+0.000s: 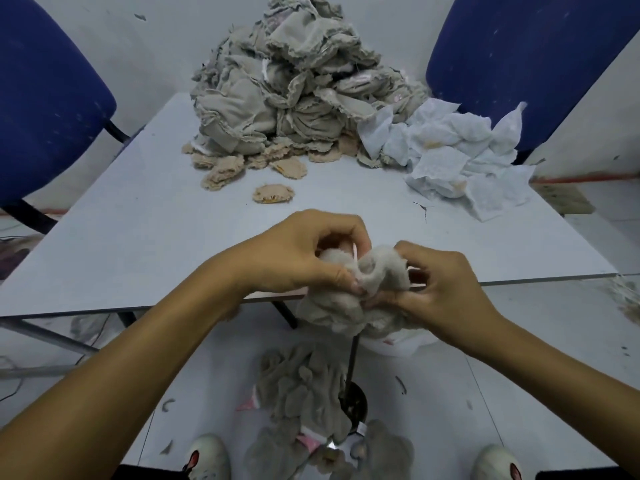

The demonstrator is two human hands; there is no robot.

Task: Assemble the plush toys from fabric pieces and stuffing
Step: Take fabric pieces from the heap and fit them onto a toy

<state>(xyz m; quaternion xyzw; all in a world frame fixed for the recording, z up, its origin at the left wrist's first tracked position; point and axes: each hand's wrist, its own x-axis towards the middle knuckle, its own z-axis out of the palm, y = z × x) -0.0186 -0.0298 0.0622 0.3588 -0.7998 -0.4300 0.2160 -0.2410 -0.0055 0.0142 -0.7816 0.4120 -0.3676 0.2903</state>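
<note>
A grey plush skin (349, 306) hangs just over the near edge of the grey table (138, 244). My left hand (298, 254) grips its upper left part with curled fingers. My right hand (440, 289) pinches its right side, thumb and fingers dug into the fabric. A big heap of grey fabric skins (294, 84) is piled at the table's far end. Small beige round pieces (273, 194) lie in front of the heap. White non-woven pouches (457, 157) are spread at the far right.
Two blue chairs (41, 109) (519, 60) stand at either side of the table's far end. More grey plush pieces (304, 396) lie on the floor between my shoes (207, 459), beside a thin black upright rod (353, 368) on a round base.
</note>
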